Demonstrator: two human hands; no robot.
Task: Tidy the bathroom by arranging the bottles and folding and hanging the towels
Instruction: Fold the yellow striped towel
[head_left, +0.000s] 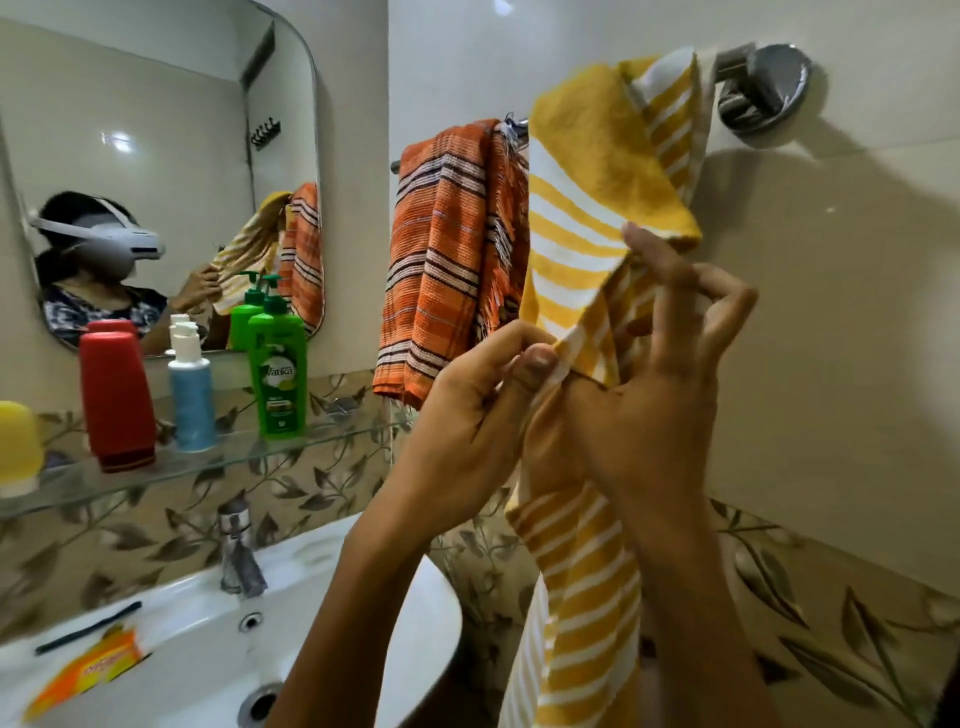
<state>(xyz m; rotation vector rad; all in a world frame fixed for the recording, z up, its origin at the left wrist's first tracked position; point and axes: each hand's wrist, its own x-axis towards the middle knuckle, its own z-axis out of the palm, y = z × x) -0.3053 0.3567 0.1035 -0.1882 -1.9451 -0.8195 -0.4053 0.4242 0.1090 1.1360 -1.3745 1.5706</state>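
A yellow and white striped towel (587, 218) hangs over the right end of the chrome towel rail (763, 88) and trails down past the sink. My left hand (478, 415) pinches its edge between thumb and fingers. My right hand (660, 374) grips the same towel just to the right, with some fingers spread. An orange striped towel (447, 260) hangs folded on the rail to the left. On the glass shelf (234, 457) stand a red bottle (117, 400), a blue bottle (191, 395), a green pump bottle (278, 374) and a yellow bottle (18, 447).
A wall mirror (156, 130) above the shelf reflects a person wearing a headset. Below is a white sink (363, 597) with a chrome tap (239, 551); an orange packet (88, 675) and a dark thin stick (88, 629) lie on its rim.
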